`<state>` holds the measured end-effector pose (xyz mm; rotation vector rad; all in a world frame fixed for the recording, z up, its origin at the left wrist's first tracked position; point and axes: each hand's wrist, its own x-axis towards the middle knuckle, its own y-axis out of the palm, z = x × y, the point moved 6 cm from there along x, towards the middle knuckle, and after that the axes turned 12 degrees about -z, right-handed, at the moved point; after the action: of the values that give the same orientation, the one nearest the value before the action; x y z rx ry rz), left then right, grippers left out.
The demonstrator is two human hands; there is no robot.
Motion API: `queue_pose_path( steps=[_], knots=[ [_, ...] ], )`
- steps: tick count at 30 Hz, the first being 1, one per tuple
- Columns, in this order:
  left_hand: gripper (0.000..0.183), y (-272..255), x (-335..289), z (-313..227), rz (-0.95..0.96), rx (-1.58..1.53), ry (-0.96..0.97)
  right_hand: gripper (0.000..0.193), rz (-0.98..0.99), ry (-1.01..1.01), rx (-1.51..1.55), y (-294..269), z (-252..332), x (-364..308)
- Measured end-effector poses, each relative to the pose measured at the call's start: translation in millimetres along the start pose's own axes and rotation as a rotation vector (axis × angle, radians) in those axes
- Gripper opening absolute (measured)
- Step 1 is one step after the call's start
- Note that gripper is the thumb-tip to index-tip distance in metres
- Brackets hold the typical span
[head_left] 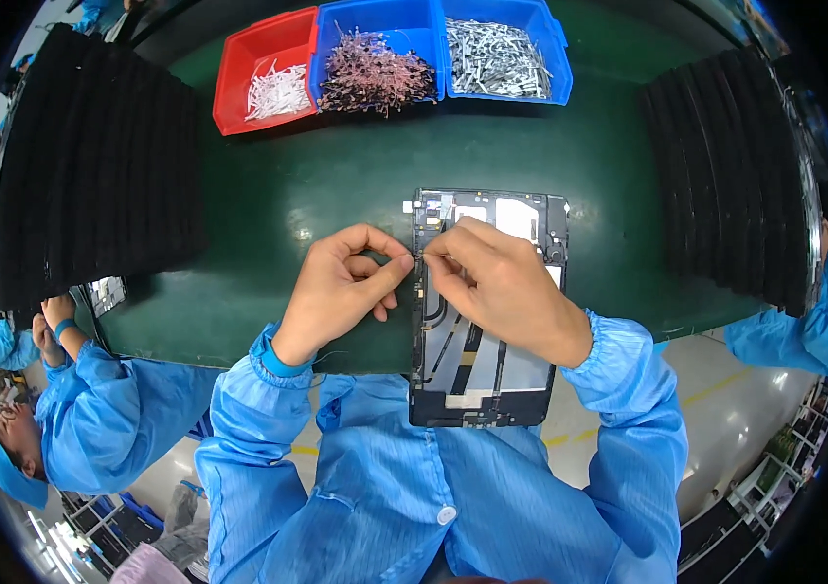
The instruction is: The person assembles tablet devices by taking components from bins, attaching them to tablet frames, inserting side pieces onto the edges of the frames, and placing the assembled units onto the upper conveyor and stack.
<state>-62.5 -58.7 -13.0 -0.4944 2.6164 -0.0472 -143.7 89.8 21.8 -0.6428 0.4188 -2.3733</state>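
Observation:
An opened tablet point(531, 384) lies upright in front of me on the green table, its inner boards, dark cables and pale panels exposed. Its lower end reaches over the table's near edge. My left hand point(336, 292) is just outside the tablet's upper left side, thumb and index finger pinched together. Over the tablet, my right hand point(511, 292) pinches at the same left edge, its fingertips close to the left ones. Whatever sits between the fingertips is too small to make out. A blue strap point(283, 366) with a thin cord circles my left wrist.
Beyond the tablet stand a red bin point(234, 83) of white strips, a blue bin point(370, 15) of pinkish wires and another blue bin point(560, 63) of silvery pieces. Black stacks rise at left point(103, 165) and right point(735, 175). A co-worker point(112, 419) works at left; a sleeve point(784, 336) shows right.

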Motion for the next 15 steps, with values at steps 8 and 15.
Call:
queue_pose_path(
  steps=[8,15],
  knots=[
    [0.011,3,0,-5,-0.106,0.066,0.053,0.011,-0.005,-0.034,-0.029,-1,1,0],
    [0.013,9,0,-17,-0.235,0.270,0.152,0.015,0.000,-0.088,-0.093,-1,5,-4]
  ],
)
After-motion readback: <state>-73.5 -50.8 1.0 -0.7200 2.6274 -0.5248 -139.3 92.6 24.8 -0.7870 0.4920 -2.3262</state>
